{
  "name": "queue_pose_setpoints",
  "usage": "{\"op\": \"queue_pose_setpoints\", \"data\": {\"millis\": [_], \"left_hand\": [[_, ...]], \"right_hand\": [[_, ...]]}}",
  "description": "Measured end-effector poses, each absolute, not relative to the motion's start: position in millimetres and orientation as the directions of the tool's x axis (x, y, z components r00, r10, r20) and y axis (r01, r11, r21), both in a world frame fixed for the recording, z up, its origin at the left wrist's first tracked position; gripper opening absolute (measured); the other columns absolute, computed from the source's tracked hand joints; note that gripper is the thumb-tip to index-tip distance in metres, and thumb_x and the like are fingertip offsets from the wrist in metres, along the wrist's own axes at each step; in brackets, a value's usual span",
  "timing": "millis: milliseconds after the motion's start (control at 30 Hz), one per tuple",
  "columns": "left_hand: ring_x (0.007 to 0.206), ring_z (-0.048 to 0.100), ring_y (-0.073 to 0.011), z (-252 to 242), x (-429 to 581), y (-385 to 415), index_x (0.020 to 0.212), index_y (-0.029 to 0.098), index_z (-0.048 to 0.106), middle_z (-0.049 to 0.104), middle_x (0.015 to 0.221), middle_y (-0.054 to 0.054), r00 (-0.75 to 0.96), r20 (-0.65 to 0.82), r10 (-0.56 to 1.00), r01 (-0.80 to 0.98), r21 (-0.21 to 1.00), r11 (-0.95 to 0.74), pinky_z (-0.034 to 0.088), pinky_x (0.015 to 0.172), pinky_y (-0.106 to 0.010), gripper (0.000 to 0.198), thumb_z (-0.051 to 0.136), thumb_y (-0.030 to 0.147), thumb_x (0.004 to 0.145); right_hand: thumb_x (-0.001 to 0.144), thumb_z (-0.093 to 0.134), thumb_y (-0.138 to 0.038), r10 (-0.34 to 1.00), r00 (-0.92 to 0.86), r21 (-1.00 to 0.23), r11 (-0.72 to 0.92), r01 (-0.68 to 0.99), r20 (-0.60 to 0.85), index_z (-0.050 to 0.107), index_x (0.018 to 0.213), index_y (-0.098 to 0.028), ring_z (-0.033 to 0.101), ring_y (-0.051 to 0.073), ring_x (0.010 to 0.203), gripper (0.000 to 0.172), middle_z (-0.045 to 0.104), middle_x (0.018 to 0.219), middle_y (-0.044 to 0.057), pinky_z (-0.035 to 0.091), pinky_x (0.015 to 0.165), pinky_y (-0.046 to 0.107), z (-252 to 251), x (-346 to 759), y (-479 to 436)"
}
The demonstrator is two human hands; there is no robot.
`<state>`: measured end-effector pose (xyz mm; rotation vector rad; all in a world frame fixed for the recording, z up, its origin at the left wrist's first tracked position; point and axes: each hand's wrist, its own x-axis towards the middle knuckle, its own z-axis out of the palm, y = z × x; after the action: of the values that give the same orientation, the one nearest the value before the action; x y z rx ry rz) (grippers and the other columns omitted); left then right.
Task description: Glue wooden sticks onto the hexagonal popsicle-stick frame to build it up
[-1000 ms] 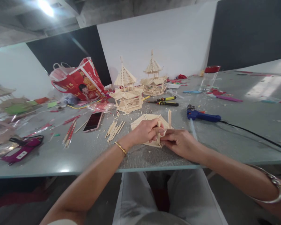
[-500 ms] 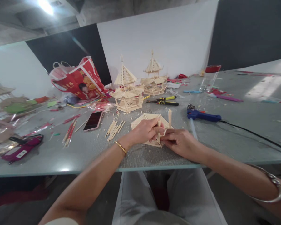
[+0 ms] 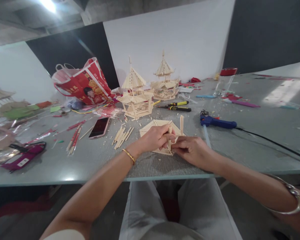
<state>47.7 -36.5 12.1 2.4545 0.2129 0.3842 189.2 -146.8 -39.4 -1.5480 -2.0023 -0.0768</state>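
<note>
A flat polygonal base of pale wooden sticks (image 3: pixel 150 125) lies near the table's front edge. Between its thumb and fingers, my left hand (image 3: pixel 155 137) pinches a short wooden stick (image 3: pixel 169 138) upright over the base's near right part. My right hand (image 3: pixel 193 150) is closed at the lower end of that stick, low against the base's right edge; whatever its fingertips grip is hidden. Behind my right fingers another upright stick post (image 3: pixel 181 125) stands at the base's right side. Loose cut sticks (image 3: pixel 122 137) lie to the left of the base.
Two stick pavilions (image 3: pixel 136 103) stand behind the base, beside yellow-black pliers (image 3: pixel 178 106). To the right lies a blue glue gun (image 3: pixel 218 122) with a black cable. A phone (image 3: pixel 99 127), a red bag (image 3: pixel 83 83) and a purple pouch (image 3: pixel 23 156) are leftward. A red-lidded jar (image 3: pixel 224 83) stands back right.
Both hands keep almost the same place and grip around the upright stick. The view has shifted very slightly.
</note>
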Motion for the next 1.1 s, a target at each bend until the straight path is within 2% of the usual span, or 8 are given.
{"op": "queue_pose_setpoints", "data": {"millis": [733,967,1100], "left_hand": [[0.044,0.051,-0.0054,12.1,47.6,-36.0,0.082,0.016,0.052,0.051,0.049,0.008,0.943,0.229,0.244,0.066,0.586,-0.807,0.038,0.052,-0.016,0.016,0.043,0.028,0.088],[0.042,0.049,-0.0051,12.1,47.3,-35.4,0.082,0.017,0.05,0.051,0.048,0.008,0.944,0.237,0.232,0.049,0.592,-0.804,0.036,0.05,-0.016,0.014,0.043,0.027,0.088],[0.042,0.049,-0.0053,12.4,47.0,-36.3,0.081,0.017,0.05,0.051,0.048,0.008,0.943,0.23,0.242,0.057,0.602,-0.796,0.037,0.051,-0.016,0.015,0.044,0.029,0.088]], "right_hand": [[0.078,0.048,-0.011,0.868,-0.145,-0.31,0.319,0.895,0.476,0.067,0.067,-0.023,0.062,0.013,0.072,0.025,0.067,0.073,0.0,0.045,0.066,0.022,-37.6,188.5,-149.0],[0.074,0.048,-0.011,0.866,0.028,-0.373,0.186,0.909,0.499,0.069,0.082,-0.021,0.065,0.014,0.07,0.025,0.071,0.083,0.002,0.046,0.064,0.024,-34.2,182.6,-151.7],[0.073,0.047,-0.011,0.866,0.042,-0.371,0.169,0.913,0.498,0.069,0.08,-0.02,0.065,0.014,0.069,0.025,0.071,0.082,0.002,0.046,0.064,0.024,-34.8,182.9,-151.4]]}}
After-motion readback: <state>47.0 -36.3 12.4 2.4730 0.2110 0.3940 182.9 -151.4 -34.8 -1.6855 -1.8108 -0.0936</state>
